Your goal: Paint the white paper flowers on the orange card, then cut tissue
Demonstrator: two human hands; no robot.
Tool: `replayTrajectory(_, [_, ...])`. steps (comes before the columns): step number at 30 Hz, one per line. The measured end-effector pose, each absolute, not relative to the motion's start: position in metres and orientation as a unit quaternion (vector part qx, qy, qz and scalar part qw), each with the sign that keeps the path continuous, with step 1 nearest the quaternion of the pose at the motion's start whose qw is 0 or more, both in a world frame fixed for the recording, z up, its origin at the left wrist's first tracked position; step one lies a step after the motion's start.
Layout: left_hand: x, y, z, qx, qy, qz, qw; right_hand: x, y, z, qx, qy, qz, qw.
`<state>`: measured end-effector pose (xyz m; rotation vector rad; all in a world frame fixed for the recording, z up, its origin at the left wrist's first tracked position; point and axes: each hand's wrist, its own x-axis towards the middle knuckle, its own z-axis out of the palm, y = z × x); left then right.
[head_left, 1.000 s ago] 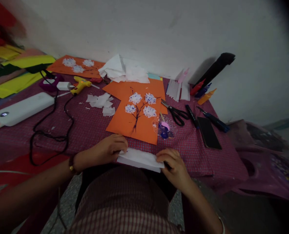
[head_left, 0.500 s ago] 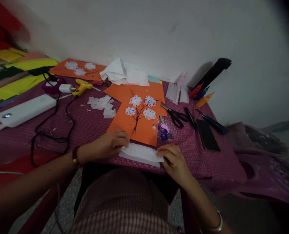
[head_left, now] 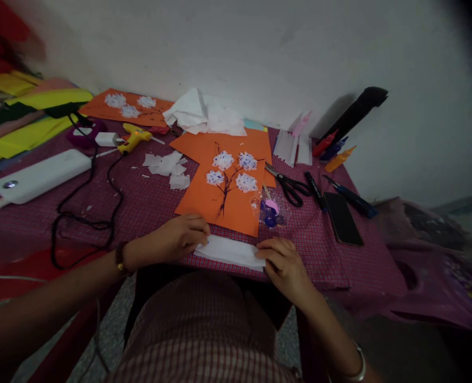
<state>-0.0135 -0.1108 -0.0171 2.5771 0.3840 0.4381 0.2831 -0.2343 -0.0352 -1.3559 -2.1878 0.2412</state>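
A folded strip of white tissue paper (head_left: pixel 231 251) lies along the table's near edge. At its left end, my left hand (head_left: pixel 188 235) has its fingers closed on the paper. My right hand (head_left: pixel 281 260) pinches the right end, fingers curled over it. Just beyond the strip lies an orange sheet (head_left: pixel 196 205) with a dark painted branch and several white paper blossoms dotted with purple. To the right of that sheet, a clear plastic palette (head_left: pixel 271 214) holds purple and pink paint. My fingertips partly hide the strip's ends.
Left of the orange sheet lie white paper scraps (head_left: pixel 176 167), a yellow glue gun (head_left: pixel 134 137), a black cable (head_left: pixel 110 218) and a white power bank (head_left: pixel 44 175). To the right are scissors (head_left: pixel 289 186), a black marker (head_left: pixel 314 190), a phone (head_left: pixel 343 218) and paint tubes (head_left: pixel 339 158).
The strip's upper layer now lies flatter and closer over the lower one. Both hands keep hold of its ends, nearly in place. The view has shifted slightly.
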Motion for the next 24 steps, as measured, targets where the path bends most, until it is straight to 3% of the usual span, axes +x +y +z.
replayTrajectory(6, [-0.018, -0.112, -0.014, 0.957, 0.130, 0.148, 0.210, 0.284, -0.235, -0.036, -0.503, -0.818, 0.090, 0.265])
replayTrajectory(13, [-0.004, -0.151, -0.008, 0.975, 0.170, 0.136, 0.050, 0.285, -0.237, -0.039, -0.498, -0.821, 0.090, 0.265])
replayTrajectory(24, [0.034, -0.207, -0.053, 0.970, 0.209, 0.109, 0.058, 0.281, -0.241, -0.034, -0.502, -0.804, 0.103, 0.301])
